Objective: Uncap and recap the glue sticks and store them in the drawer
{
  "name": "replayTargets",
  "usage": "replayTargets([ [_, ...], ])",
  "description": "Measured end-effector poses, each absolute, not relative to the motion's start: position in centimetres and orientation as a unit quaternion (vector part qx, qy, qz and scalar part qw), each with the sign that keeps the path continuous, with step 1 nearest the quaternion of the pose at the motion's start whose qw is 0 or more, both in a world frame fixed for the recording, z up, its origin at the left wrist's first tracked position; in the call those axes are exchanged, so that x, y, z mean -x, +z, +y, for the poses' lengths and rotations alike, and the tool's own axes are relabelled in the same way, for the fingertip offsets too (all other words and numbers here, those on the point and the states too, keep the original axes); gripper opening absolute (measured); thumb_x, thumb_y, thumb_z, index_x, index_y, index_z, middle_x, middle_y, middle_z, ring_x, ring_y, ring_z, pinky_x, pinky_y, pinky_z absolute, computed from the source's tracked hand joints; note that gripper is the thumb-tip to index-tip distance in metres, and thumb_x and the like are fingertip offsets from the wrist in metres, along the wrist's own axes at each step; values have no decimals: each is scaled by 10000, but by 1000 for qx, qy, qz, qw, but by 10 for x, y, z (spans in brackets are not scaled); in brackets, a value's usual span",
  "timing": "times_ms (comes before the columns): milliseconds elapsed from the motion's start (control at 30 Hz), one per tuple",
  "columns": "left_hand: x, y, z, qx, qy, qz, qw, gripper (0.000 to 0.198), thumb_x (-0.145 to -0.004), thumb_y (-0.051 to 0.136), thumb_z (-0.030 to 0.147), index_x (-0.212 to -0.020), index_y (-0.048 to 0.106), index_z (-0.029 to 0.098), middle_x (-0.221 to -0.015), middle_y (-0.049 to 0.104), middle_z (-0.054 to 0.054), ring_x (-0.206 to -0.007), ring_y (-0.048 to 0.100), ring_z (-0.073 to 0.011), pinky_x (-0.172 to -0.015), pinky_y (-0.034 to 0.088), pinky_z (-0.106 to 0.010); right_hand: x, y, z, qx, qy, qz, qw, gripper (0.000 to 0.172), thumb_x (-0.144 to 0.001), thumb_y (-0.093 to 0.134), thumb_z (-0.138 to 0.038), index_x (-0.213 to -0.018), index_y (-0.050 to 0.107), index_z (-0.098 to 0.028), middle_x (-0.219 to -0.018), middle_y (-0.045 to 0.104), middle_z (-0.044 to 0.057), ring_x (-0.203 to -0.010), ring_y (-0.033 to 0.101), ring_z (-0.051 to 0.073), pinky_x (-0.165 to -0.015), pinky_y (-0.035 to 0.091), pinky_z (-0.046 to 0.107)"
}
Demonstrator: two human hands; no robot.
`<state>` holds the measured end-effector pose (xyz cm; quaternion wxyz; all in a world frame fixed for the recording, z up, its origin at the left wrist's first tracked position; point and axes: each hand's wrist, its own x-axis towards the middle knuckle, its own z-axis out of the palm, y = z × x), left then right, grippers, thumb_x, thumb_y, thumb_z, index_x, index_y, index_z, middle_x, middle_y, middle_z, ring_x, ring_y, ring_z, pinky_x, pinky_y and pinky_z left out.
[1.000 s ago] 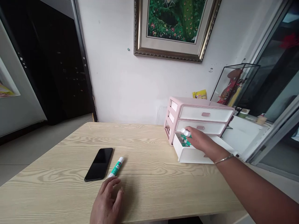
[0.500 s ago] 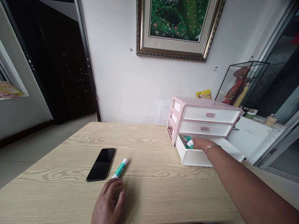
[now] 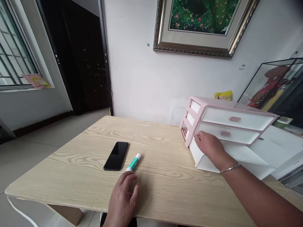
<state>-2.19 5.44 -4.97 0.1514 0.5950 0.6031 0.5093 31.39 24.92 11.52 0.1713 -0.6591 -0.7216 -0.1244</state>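
Note:
My right hand (image 3: 209, 148) reaches into the pulled-out bottom drawer (image 3: 233, 160) of a pink and white three-drawer organiser (image 3: 227, 121); its fingers curl over the drawer's left end, and what they hold, if anything, is hidden. My left hand (image 3: 124, 197) lies flat on the wooden table (image 3: 165, 176) with fingers stretched out, holding nothing. Just beyond its fingertips lies a green and white glue stick (image 3: 134, 162), beside a black phone (image 3: 116, 155).
The table stands against a white wall with a framed picture (image 3: 203, 25). A glass display case (image 3: 276, 85) and a yellow packet (image 3: 223, 95) stand behind the organiser. A dark doorway (image 3: 78, 60) and a window (image 3: 16, 53) are at the left.
My right hand, which carried glue sticks over the open drawer, has gone down into it, and the sticks no longer show. The view has swung left. My left hand has stayed put.

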Motion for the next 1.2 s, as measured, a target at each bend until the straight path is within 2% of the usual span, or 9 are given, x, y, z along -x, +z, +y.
replayTargets([
  [133, 22, -50, 55, -594, 512, 605, 141, 205, -945, 564, 343, -1036, 716, 240, -1261, 662, -116, -950, 722, -227, -571, 623, -266, -229, 105, 207, 496, -51, -839, 219, 239, -972, 537, -304, -1048, 759, -263, -969, 772, 51, -900, 708, 207, -803, 530, 301],
  [300, 23, -52, 56, -592, 512, 607, 140, 200, -938, 565, 337, -998, 726, 236, -1216, 689, -117, -927, 737, -228, -561, 612, -268, -136, 74, 171, 326, 21, -932, 158, 285, -943, 548, -141, -1154, 724, -222, -1154, 736, 78, -1031, 678, 192, -931, 510, 303],
  [400, 23, -47, 56, -596, 518, 598, 135, 203, -933, 553, 323, -963, 728, 223, -1163, 705, -129, -920, 742, -236, -570, 609, -275, -107, 52, 168, 281, 22, -954, 105, 330, -913, 570, -103, -1203, 678, -215, -1207, 701, 77, -1039, 674, 196, -891, 510, 297],
  [533, 21, -37, 55, -590, 529, 592, 147, 237, -942, 537, 348, -923, 732, 214, -1102, 716, -133, -899, 742, -240, -562, 603, -278, -93, 28, 174, 254, -2, -966, 50, 319, -872, 631, -121, -1173, 640, -227, -1127, 696, 66, -971, 681, 215, -770, 501, 291],
  [700, 23, -35, 54, -599, 530, 583, 140, 242, -937, 540, 354, -916, 738, 216, -1077, 724, -123, -902, 743, -238, -661, 630, -311, -107, 3, 182, 265, -47, -963, 30, 301, -896, 597, -144, -1187, 599, -220, -1063, 682, 75, -897, 682, 229, -722, 484, 308],
  [833, 25, -35, 52, -604, 522, 585, 142, 228, -931, 544, 347, -931, 733, 219, -1084, 722, -110, -880, 740, -219, -669, 628, -298, -142, 0, 185, 302, -72, -951, 19, 351, -859, 560, -54, -1167, 595, -218, -1035, 661, 72, -836, 668, 223, -709, 480, 315],
  [1000, 26, -36, 51, -603, 508, 594, 158, 250, -941, 538, 380, -928, 734, 226, -1117, 721, -101, -807, 733, -197, -583, 609, -266, -213, 37, 198, 385, -66, -916, 94, 473, -908, 499, -26, -1312, 560, -264, -1145, 644, 73, -949, 653, 218, -824, 488, 327],
  [1100, 27, -38, 52, -603, 507, 595, 157, 252, -933, 552, 392, -936, 744, 230, -1116, 727, -96, -825, 740, -205, -578, 609, -262, -266, 69, 208, 455, -95, -870, 166, 446, -954, 481, -84, -1341, 568, -288, -1166, 648, 71, -1017, 642, 239, -860, 480, 334],
  [1200, 27, -39, 53, -603, 505, 598, 152, 265, -934, 555, 412, -930, 750, 233, -1098, 737, -89, -809, 744, -208, -581, 612, -266, -316, 93, 216, 534, -122, -816, 186, 384, -960, 516, -148, -1312, 606, -271, -1130, 660, 88, -987, 648, 254, -829, 466, 325],
])
